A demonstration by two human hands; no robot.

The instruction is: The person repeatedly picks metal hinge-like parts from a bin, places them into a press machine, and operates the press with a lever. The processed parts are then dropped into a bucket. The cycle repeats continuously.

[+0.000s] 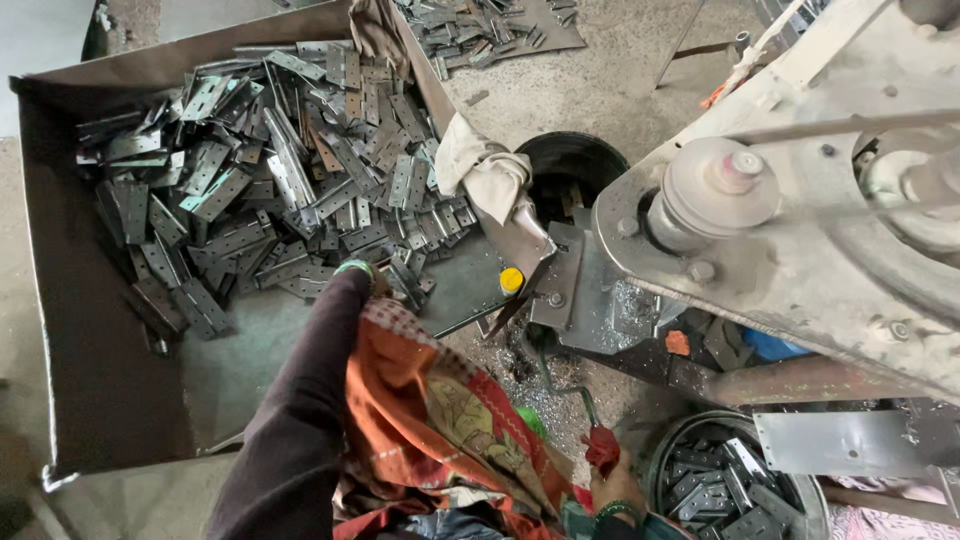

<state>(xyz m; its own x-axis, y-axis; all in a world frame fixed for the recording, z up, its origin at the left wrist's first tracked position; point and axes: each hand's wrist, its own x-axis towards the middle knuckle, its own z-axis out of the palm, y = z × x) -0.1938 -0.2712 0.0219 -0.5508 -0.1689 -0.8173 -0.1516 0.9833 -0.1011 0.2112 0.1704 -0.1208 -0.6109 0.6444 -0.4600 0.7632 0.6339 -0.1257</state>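
The left hand [358, 270] is extended into the heap of grey perforated metal hinge plates [270, 180] in the brown tray's [60, 300] far half; its grip is hidden. The right hand [612, 487] is closed around the machine's red-wrapped lever handle [600, 448], ready for pulling.

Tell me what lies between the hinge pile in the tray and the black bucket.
In the head view, a crumpled pale cloth hangs over the tray wall, between the hinge pile and the black bucket.

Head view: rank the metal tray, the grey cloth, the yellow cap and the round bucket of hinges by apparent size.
1. Metal tray
2. Round bucket of hinges, partly cut off by the frame
3. Grey cloth
4. Yellow cap
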